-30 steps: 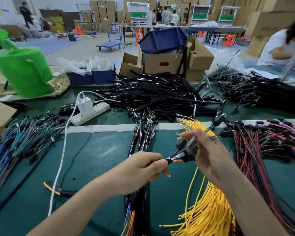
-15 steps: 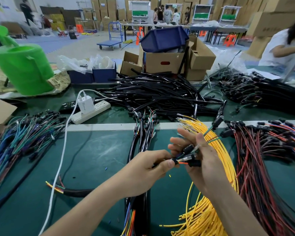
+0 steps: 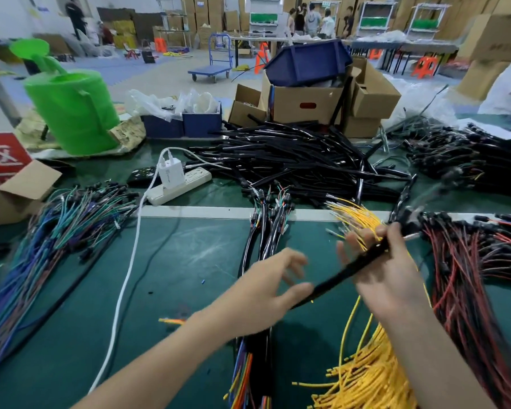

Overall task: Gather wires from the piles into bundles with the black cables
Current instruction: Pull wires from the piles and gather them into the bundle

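Observation:
My right hand grips a black cable with wires at its far end, holding it slanted above the green table. My left hand hovers just left of the cable's lower end, fingers spread and blurred; its thumb is near the cable tip. Yellow wires lie under my right forearm. A pile of red and black wires sits to the right. Blue and green wires lie at the left. Loose black cables are heaped behind. Made-up bundles lie in the centre.
A white power strip with a charger sits behind the table's white line, its white cord running toward me. A green watering can, cardboard boxes and another person's sleeve line the far side.
My left hand has let go of the wire ends and opened. My right hand has swung right and up with the black cable, which now lies slanted.

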